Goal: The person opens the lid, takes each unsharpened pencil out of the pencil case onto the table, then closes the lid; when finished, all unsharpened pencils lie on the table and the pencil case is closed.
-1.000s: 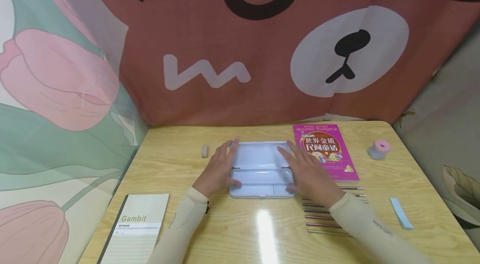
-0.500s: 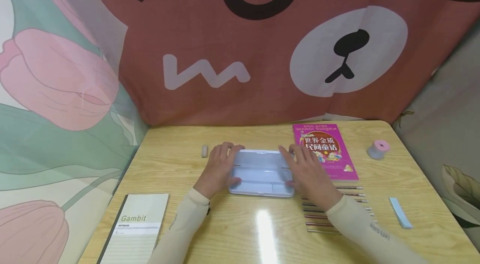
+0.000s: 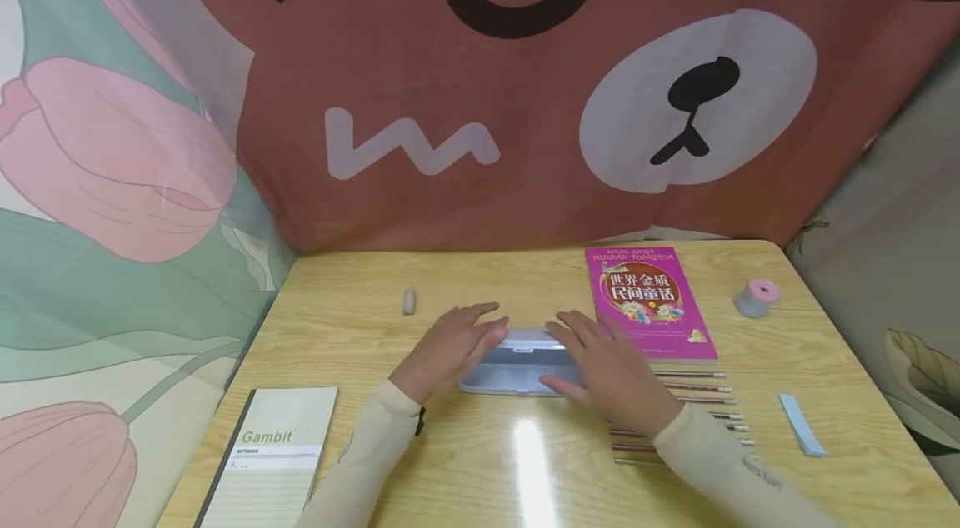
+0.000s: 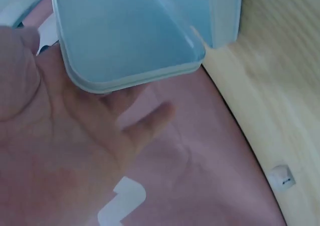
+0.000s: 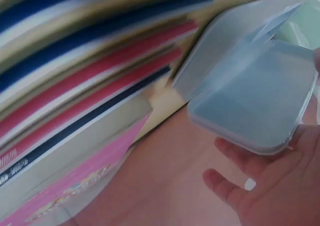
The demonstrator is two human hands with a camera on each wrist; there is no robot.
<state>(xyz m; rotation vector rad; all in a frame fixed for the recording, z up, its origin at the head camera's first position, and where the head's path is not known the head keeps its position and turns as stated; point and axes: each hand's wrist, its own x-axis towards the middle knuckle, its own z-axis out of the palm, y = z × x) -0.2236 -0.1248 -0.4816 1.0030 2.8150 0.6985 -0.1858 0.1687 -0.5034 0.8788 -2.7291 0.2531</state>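
A pale blue pencil case (image 3: 498, 381) lies on the table, its hinged lid (image 3: 528, 336) tilted partway over the base. My left hand (image 3: 446, 351) is at the lid's left end, with extended fingers behind it in the left wrist view. At the right end, my right hand (image 3: 621, 374) has its fingers against the back of the lid (image 5: 255, 98). The right thumb reaches across the front of the base. Inside the case, the part that shows holds nothing.
Several pencils (image 3: 693, 387) lie in a row under the right forearm, below a magenta book (image 3: 652, 303). A pink-topped spool (image 3: 757, 299) and a light blue strip (image 3: 802, 425) are at right. An eraser (image 3: 408, 301) and a notebook (image 3: 277, 445) are at left.
The lid has swung from leaning fully back to tilting forward over the base. Both hands have followed it, fingers pushing from behind. Everything else on the table stayed put.
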